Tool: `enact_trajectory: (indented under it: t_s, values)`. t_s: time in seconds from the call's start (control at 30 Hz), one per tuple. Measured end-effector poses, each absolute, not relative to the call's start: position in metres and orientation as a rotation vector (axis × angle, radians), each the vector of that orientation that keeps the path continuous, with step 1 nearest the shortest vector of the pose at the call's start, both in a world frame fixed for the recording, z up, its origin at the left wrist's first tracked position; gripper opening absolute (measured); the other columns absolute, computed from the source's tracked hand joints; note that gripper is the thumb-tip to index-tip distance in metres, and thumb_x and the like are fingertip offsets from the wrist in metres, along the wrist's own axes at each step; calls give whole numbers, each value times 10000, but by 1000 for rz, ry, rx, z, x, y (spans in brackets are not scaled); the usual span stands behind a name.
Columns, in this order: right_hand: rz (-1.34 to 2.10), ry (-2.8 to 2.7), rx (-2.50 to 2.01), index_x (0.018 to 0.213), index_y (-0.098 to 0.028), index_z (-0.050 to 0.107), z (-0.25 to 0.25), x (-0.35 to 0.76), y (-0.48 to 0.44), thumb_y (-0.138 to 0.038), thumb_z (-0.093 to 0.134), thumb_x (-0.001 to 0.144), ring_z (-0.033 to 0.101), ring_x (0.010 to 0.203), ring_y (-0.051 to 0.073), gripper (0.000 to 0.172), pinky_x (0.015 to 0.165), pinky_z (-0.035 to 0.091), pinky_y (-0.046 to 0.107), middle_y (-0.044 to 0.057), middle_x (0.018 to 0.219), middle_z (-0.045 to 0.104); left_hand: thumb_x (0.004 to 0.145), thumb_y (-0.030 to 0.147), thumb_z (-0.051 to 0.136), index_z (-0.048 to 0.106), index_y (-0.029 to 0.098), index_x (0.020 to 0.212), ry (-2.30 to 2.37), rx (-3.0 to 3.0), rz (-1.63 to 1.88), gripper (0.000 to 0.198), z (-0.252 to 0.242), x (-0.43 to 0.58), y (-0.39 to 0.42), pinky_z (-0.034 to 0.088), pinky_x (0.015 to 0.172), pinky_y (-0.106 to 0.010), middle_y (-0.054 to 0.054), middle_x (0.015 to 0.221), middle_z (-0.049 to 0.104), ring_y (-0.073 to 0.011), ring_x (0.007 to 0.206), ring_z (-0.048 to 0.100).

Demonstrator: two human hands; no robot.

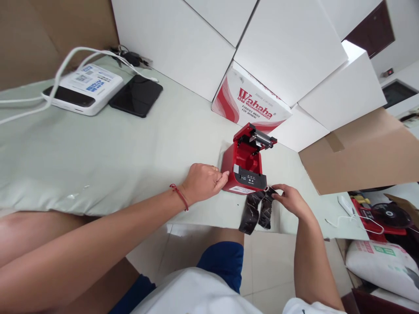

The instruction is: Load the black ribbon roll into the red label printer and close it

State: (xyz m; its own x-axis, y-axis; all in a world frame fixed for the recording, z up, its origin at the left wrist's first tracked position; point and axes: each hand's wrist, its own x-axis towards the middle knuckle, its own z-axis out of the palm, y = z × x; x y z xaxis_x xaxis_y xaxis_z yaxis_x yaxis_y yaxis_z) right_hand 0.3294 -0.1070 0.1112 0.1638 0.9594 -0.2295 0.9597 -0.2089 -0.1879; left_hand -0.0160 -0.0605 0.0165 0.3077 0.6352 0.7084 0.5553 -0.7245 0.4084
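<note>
A red portable printer (241, 176) stands on the cloth-covered table with its lid (255, 136) raised, so its hollow red inside shows. My left hand (204, 181) is curled closed at the printer's left side, its thumb against the front corner. At the other side, my right hand (290, 198) pinches the upper end of a black strap (251, 213), close to the printer's lower right corner. The strap is looped and drapes toward the table's front edge. My right fingertips partly hide the place where strap and printer meet.
Behind the printer, a Wahaha box (250, 102) leans by stacked white boxes (291, 48). Left on the table are a black phone (136, 95), a white power bank (88, 85) with white cables, and keys (131, 57). A brown cardboard box (366, 150) stands at right.
</note>
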Motion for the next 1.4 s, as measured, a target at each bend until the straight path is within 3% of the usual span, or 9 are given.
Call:
enact_trajectory:
  t_s: [0.23,0.37,0.47,0.73,0.83,0.93,1.03,1.2,1.4]
  values:
    - [-623,2048,2195,1119,-237,794,134,324,-124,-302,686,846,734,906,246,301,878,579,399,76,1139,824,1069,303,483,572,173,479,1129,2460,1376,610,17,-17,-62,223,506,-294,-7,466,539,-127,460,477]
    - [-738,2163,2033,1205,-271,783,197,318,-141,-484,697,926,718,824,226,361,724,586,349,71,1097,819,1072,272,482,545,181,500,1136,2466,1451,582,22,-15,-64,260,517,-300,3,482,513,-131,504,485]
    - [-736,2334,1988,1255,-294,768,228,298,-137,-566,665,962,702,848,216,413,715,577,329,71,1134,803,1050,238,511,544,190,559,1159,2465,1527,495,26,-14,-66,313,538,-298,6,549,542,-135,569,516]
    - [-577,2434,2033,1361,-234,705,195,224,-62,-379,604,975,659,762,199,425,732,545,348,51,1026,792,965,162,537,647,176,928,1181,2344,1599,117,31,-15,-69,492,640,-273,-61,961,673,-171,807,654]
    - [-541,2435,1960,1279,-233,737,180,206,-39,-248,594,955,703,816,206,355,767,548,333,41,1009,801,908,89,518,658,180,1235,1122,2395,1596,367,31,-16,-70,551,685,-279,-98,1121,643,-193,922,668]
    - [-499,2480,1797,1263,-223,750,168,198,-23,-142,599,925,729,1004,234,378,891,542,343,60,1172,807,908,60,510,610,234,1411,1040,2537,1568,542,30,-15,-73,587,754,-307,-109,1170,627,-216,1006,650]
    - [-476,2442,1687,1254,-212,757,160,194,-14,-108,618,912,722,1098,261,384,957,524,360,77,1248,798,926,43,529,643,265,1399,984,2653,1447,534,29,-12,-76,587,782,-327,-92,1116,650,-211,948,630]
    - [-445,2318,1699,1230,-212,768,154,191,-9,-117,636,915,733,1056,259,354,905,531,348,79,1235,806,907,-1,541,689,242,1332,896,2675,1387,512,30,-10,-78,554,729,-317,-64,983,636,-186,821,599]
    - [-444,2546,1847,1081,-229,810,164,185,-26,-214,585,973,747,963,225,251,895,550,351,42,1094,830,924,-7,549,684,246,1327,849,2693,1386,495,31,-11,-78,556,769,-325,-68,1011,640,-186,856,597]
